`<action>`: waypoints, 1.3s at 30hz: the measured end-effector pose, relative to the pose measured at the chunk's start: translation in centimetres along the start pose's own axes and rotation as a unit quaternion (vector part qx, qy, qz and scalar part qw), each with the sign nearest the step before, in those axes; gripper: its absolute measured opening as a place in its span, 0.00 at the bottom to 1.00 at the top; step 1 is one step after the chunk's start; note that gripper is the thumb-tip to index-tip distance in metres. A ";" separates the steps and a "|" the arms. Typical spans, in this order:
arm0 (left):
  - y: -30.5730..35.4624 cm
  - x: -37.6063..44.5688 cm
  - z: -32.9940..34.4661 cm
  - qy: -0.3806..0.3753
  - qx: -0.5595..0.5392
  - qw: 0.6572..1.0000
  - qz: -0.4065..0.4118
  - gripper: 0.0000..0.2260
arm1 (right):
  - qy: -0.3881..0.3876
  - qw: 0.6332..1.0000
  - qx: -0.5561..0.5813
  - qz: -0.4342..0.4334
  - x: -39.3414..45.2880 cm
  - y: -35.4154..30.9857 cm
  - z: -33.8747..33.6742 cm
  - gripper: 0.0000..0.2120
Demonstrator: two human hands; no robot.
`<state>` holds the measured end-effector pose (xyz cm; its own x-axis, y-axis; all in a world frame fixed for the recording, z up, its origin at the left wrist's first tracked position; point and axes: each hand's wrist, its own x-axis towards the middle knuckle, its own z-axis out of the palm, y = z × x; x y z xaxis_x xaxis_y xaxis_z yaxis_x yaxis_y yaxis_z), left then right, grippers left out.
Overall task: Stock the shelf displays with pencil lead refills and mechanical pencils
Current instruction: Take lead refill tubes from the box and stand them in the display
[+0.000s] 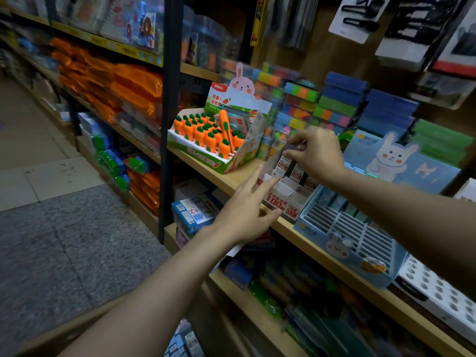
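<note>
Lead refill pack (292, 148), long axis tilted, is pinched by right hand (318, 153) fingers above the display box (286, 199); left hand (247, 210) fingers are spread.

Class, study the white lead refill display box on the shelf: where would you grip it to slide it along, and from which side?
Grip the lead refill display box by its low front wall, coming from the aisle side. The refill packs stand upright at the back, and the carrot display and blue pencil tray flank its sides.

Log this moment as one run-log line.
right hand: pinches lead refill pack over refill box | left hand: open, at box front | blue pencil display: beside
</note>
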<state>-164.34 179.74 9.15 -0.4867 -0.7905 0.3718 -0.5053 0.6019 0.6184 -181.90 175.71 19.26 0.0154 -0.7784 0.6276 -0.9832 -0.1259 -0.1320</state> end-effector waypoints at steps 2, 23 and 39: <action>0.1 0.0 -0.1 0.001 -0.006 1.000 -0.003 0.30 | 0.001 0.999 -0.039 -0.006 -0.2 -0.1 0.4 0.12; -4.4 -12.0 -0.7 -0.059 -0.086 0.970 -0.220 0.05 | -0.247 0.931 0.207 -0.168 -17.9 -6.6 -1.6 0.05; -14.1 -33.0 14.3 0.206 -0.178 0.686 -0.675 0.13 | -0.537 0.801 0.226 0.135 -35.9 -11.5 18.1 0.18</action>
<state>-151.37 199.00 -21.74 0.5339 -0.6087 -0.5869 -0.0553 -0.7177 0.6941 -167.85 193.94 -15.63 0.1996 -0.8642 -0.4618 -0.8140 0.1161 -0.5692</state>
